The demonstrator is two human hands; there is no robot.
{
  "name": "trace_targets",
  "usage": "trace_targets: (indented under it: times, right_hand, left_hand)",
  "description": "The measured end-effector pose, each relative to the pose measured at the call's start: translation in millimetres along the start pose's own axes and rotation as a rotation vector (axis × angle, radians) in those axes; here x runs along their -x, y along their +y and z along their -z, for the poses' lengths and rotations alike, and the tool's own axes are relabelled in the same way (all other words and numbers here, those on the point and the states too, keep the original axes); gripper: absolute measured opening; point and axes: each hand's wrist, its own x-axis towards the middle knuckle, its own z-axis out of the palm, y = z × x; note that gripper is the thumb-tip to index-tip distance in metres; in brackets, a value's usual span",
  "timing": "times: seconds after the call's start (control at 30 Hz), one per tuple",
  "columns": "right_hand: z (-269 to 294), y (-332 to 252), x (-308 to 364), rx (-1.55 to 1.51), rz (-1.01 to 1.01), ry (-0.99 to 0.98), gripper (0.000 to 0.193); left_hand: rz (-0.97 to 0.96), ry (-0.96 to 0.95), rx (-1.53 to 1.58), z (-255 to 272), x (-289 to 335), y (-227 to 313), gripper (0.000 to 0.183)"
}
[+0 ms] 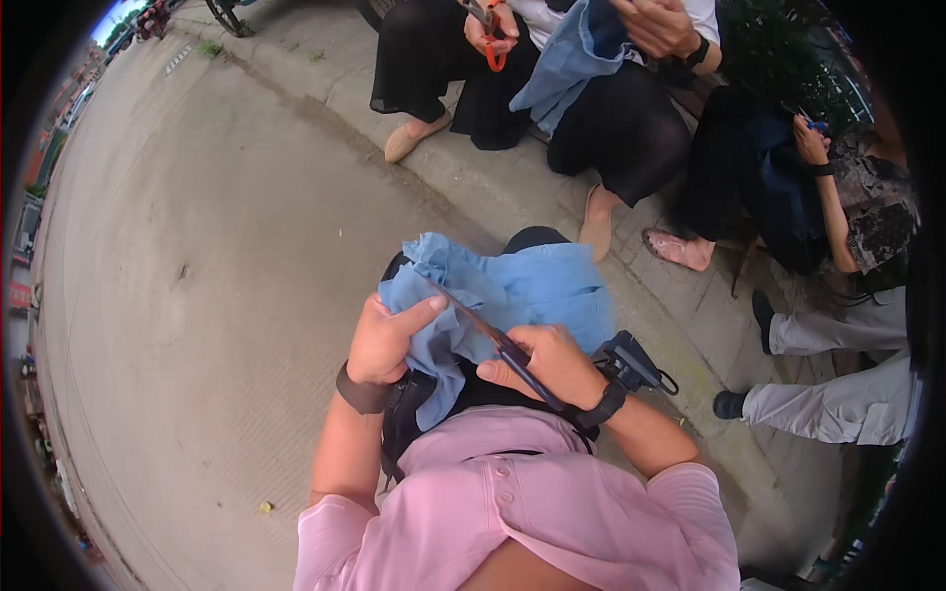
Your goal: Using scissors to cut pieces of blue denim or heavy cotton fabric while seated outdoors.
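Note:
A light blue piece of denim cloth (pixel 547 281) with ragged edges lies bunched over my lap. My left hand (pixel 384 340) pinches its left part between thumb and fingers. Closed around a dark handle, my right hand (pixel 552 364) holds what look like scissors (pixel 507 350), seen edge-on. Their long narrow blade points up and left over the cloth, with the tip close to my left thumb. Whether the blades are apart cannot be made out. Part of the cloth hangs down below my left hand.
Across from me, a seated person holds orange-handled scissors (pixel 495 54) and blue denim cloth (pixel 572 64). Farther right, another seated person has dark cloth (pixel 778 207) on the lap. Someone in light trousers (pixel 838 409) is at the right. Grey concrete pavement (pixel 227 295) stretches to my left.

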Motion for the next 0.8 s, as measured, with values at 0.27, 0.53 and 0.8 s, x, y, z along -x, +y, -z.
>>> trace_targets:
  times: [0.27,0.53,0.8]
  right_hand:
    - [-10,25,14,-0.033,-0.128,-0.113,0.046]
    - [11,39,17,-0.168,-0.134,-0.341,0.050]
    - [37,37,34,0.254,-0.123,-0.209,0.057]
  left_hand:
    - [-0.014,0.133,0.019,5,4,-53,0.022]
    - [0.050,0.132,-0.004,3,0,-47,0.019]
    - [0.041,0.263,-0.032,21,-4,-16,0.010]
